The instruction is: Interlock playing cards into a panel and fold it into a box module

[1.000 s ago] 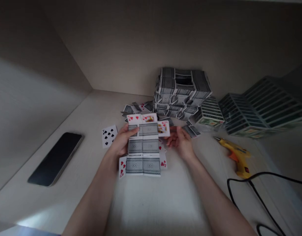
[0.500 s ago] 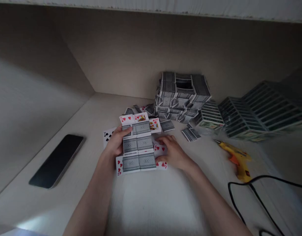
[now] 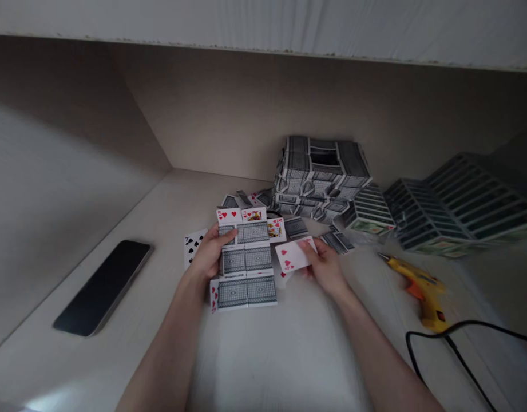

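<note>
My left hand (image 3: 208, 252) grips the left edge of a panel of joined playing cards (image 3: 246, 260), thumb on top and the other fingers underneath. Patterned grey backs face up on the panel, and a five of hearts and a jack show along its far edge. Between the thumb and fingers of my right hand (image 3: 325, 263) is a four of hearts (image 3: 294, 254), raised face up just right of the panel. Another red card lies partly hidden below it. A seven of spades (image 3: 195, 243) and a king of hearts (image 3: 277, 230) lie beside the panel.
A box-like structure built of cards (image 3: 323, 177) stands at the back wall. Green-striped folded structures (image 3: 456, 206) are to its right. A yellow glue gun (image 3: 417, 292) with a black cable (image 3: 469, 324) lies at right, a phone (image 3: 102, 289) at left. A shelf edge (image 3: 263, 51) overhangs above.
My right hand has lifted the four of hearts off the surface and moved it up and right, away from the panel. My left hand still grips the panel. The camera view has shifted slightly.
</note>
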### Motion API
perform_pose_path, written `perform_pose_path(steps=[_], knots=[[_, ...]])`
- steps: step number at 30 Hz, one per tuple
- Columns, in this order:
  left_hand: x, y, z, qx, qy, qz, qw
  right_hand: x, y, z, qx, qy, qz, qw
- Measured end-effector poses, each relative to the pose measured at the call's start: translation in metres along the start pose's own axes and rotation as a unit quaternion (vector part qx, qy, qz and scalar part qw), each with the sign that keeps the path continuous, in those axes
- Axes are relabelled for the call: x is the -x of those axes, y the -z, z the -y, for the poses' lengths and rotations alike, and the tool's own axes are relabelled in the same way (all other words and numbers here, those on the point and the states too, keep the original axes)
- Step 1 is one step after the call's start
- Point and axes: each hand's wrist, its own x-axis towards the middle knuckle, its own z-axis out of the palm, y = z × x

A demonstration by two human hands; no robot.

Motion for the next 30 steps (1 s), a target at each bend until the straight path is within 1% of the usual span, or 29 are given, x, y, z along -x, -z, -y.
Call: perform_pose_path(steps=[4,9,15,19,22,27,28,30], knots=[[0.0,-0.001,0.0,0.003,0.0,-0.013,1.0,-0.001,-0.003,0.003,-0.1,-0.016,-0.001,0.995],[-0.001,-0.001,0.0,0.008,-0.005,-0.016,1.0,0.002,-0.012,0.004,-0.139,-0.041,0.022,0.989],[-0.001,-0.002,0.001,0.01,-0.012,-0.024,1.0,0.004,-0.012,0.006,-0.146,-0.071,0.078,0.984],[0.001,-0.004,-0.001,0.007,-0.014,-0.019,1.0,0.004,-0.01,0.009,-0.133,-0.076,0.095,0.984],[0.002,-0.005,-0.001,0.001,-0.016,-0.027,1.0,0.005,-0.009,0.01,-0.117,-0.078,0.114,0.983],[-0.001,-0.004,0.002,0.005,-0.028,-0.037,0.999,0.006,-0.011,0.007,-0.09,-0.083,0.184,0.975],[-0.002,-0.004,0.002,0.006,-0.029,-0.036,0.999,0.006,-0.011,0.006,-0.089,-0.083,0.189,0.974],[-0.001,-0.003,0.0,0.007,-0.026,-0.033,0.999,0.004,-0.009,0.005,-0.104,-0.075,0.17,0.977]])
